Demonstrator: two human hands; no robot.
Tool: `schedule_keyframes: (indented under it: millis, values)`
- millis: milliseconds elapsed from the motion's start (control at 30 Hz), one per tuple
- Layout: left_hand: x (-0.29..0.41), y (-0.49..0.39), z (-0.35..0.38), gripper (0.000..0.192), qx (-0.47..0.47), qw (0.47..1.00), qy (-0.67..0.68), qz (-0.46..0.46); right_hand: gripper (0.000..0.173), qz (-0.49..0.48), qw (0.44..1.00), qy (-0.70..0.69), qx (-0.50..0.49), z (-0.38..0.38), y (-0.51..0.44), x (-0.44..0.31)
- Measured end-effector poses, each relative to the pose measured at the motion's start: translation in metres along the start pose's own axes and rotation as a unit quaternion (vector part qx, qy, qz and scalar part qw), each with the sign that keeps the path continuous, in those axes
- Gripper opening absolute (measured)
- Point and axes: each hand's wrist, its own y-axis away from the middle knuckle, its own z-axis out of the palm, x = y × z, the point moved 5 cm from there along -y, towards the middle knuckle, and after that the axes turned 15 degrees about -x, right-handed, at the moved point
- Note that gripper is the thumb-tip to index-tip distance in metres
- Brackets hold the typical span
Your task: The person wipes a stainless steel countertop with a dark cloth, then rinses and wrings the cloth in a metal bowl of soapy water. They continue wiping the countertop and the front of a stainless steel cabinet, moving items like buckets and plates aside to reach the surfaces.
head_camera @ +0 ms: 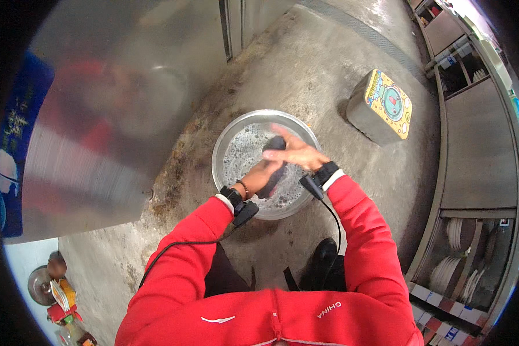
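A round metal basin (219, 149) of foamy water (246, 145) stands on the floor in front of me. Over it my left hand (259, 175) is closed around a dark, soft-looking item (274, 179), perhaps cloth, with a reddish patch at its lower end. My right hand (300, 153) lies across it from the other side, thumb and fingers apart around its upper part. Blur hides how firmly the right hand grips. The left fingertips are hidden behind the item and the right hand. Both wrists carry black strapped devices with cables.
A box-shaped stool (380, 108) with a cartoon top stands at the upper right. A reflective metal cabinet (112, 129) flanks the left. Along the right, a metal cabinet (480, 147) holds stacked plates (445, 272). Bottles and packets (65, 298) sit at lower left.
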Motion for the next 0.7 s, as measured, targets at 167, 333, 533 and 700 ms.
schedule_keyframes:
  millis: [167,333,533,700]
  values:
    - [0.038,0.001,0.027,0.067,-0.162,0.946,0.281,0.026,0.094,-0.095,0.911,-0.399,-0.035,-0.017,0.021,-0.018]
    - [0.053,0.012,0.058,0.074,-0.305,0.881,0.355,0.068,0.084,-0.238,0.871,-0.415,-0.112,0.001,0.019,-0.048]
    - [0.06,0.022,0.043,0.034,-0.169,0.942,0.278,0.086,0.057,-0.172,0.94,-0.29,0.054,-0.006,0.02,-0.057]
    - [0.054,0.023,0.032,0.029,-0.015,0.997,0.023,0.073,0.043,-0.125,0.964,-0.197,0.125,0.002,0.008,-0.037]
